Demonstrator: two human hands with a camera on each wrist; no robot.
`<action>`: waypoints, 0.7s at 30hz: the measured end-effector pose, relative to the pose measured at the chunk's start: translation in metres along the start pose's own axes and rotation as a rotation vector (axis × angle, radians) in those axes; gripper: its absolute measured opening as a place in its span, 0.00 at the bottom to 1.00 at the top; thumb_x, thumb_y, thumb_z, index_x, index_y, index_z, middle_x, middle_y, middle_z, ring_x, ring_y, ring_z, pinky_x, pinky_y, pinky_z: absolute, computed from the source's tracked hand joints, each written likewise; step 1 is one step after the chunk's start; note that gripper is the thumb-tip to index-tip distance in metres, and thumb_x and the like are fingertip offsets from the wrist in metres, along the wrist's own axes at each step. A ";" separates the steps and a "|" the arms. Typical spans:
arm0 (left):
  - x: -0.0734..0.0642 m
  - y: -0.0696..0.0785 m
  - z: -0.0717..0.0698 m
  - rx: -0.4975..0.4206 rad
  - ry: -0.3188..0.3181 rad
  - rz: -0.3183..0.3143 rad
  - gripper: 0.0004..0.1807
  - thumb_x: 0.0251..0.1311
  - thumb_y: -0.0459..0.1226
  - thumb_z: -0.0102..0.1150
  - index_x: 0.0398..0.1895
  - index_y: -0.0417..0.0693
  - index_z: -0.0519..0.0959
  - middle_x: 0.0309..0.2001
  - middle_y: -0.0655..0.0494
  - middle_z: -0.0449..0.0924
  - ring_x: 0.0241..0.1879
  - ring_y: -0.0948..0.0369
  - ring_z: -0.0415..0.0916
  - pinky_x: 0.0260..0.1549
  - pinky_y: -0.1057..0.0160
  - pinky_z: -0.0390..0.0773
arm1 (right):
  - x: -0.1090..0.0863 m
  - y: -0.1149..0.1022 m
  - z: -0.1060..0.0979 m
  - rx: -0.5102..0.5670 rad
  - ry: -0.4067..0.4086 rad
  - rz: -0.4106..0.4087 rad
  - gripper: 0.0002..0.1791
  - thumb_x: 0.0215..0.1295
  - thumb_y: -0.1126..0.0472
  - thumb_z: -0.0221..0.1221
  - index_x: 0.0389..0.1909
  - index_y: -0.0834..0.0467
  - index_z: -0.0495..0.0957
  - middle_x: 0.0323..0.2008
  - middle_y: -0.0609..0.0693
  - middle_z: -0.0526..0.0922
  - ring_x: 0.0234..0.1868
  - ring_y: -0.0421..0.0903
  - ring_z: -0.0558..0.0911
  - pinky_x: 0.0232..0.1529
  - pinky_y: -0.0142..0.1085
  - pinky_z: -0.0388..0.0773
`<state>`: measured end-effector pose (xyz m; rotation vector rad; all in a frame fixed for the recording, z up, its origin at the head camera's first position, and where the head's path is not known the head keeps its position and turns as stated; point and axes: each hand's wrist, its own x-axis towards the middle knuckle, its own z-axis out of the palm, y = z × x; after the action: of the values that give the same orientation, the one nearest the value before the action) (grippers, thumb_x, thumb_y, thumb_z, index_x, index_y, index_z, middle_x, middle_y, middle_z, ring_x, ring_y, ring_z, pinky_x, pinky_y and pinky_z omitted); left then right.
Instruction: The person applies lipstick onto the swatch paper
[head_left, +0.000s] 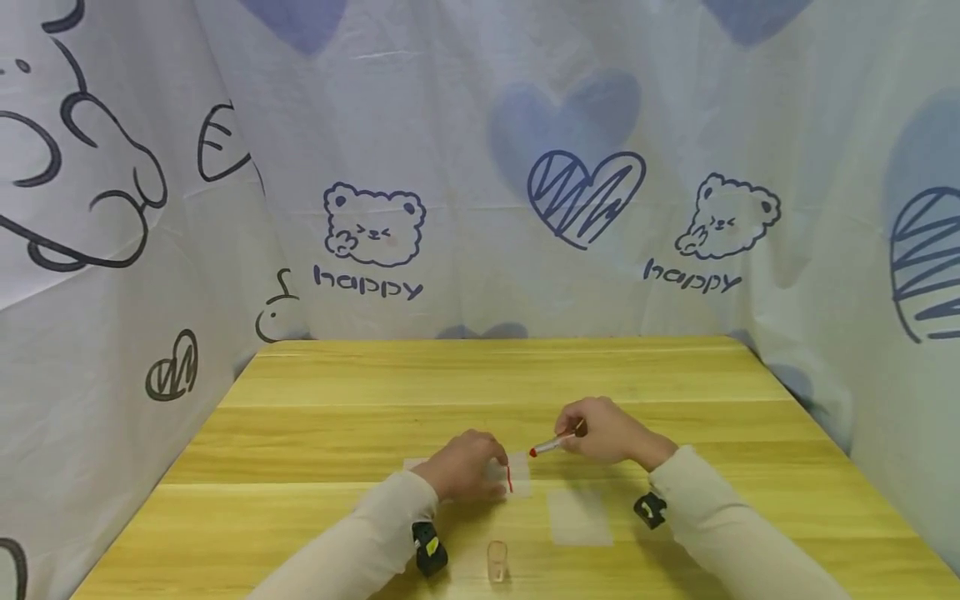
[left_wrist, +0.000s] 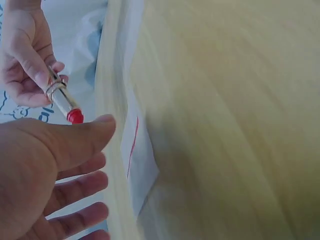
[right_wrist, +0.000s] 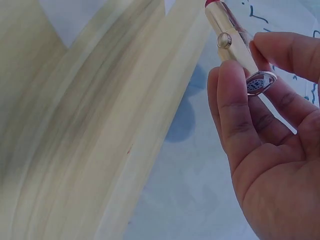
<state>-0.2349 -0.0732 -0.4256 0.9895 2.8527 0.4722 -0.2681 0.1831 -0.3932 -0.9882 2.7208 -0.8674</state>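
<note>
Hovering above the bench [head_left: 337, 375], inward from its left and right edges, a lipstick [head_left: 551, 445] points its red tip [left_wrist: 75, 116] toward the far right corner of a white strip [head_left: 521, 481]. The right grip [head_left: 607, 429] is pinched, thumb and fingers closed around the lower end of the case [left_wrist: 60, 97]; the left grip [head_left: 465, 467] is spread at the strip, fingers extended, holding nothing. Whether it touches the strip is unclear. The lipstick is probably light, its case stiff and somewhat slippery, the tip soft and easily smeared or broken; the best hold is low on the case, clear of the tip. The case is slender, shiny and pale gold, bearing a round stud [right_wrist: 224, 40] and a dark-patterned oval end [right_wrist: 260, 84].
</note>
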 end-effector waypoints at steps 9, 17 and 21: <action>0.010 0.011 0.005 0.010 0.043 0.045 0.18 0.58 0.45 0.68 0.48 0.48 0.82 0.46 0.58 0.80 0.51 0.56 0.74 0.52 0.58 0.74 | -0.008 0.012 -0.006 0.012 0.064 0.048 0.03 0.64 0.63 0.63 0.37 0.57 0.81 0.31 0.43 0.79 0.31 0.41 0.79 0.35 0.38 0.78; 0.019 0.020 0.013 0.004 0.023 0.076 0.17 0.57 0.45 0.69 0.48 0.49 0.83 0.46 0.59 0.80 0.51 0.58 0.74 0.51 0.63 0.73 | -0.013 0.020 -0.007 0.033 0.089 0.070 0.03 0.63 0.63 0.63 0.36 0.58 0.80 0.30 0.44 0.80 0.29 0.40 0.79 0.32 0.37 0.77; 0.021 0.025 0.017 0.025 0.023 0.109 0.17 0.55 0.46 0.71 0.46 0.49 0.84 0.45 0.60 0.81 0.49 0.60 0.74 0.51 0.65 0.73 | -0.016 0.024 -0.005 0.050 0.104 0.080 0.04 0.63 0.63 0.64 0.36 0.59 0.81 0.30 0.44 0.80 0.30 0.40 0.79 0.33 0.37 0.78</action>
<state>-0.2332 -0.0374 -0.4330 1.1560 2.8423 0.4613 -0.2707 0.2105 -0.4034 -0.8417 2.7867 -0.9938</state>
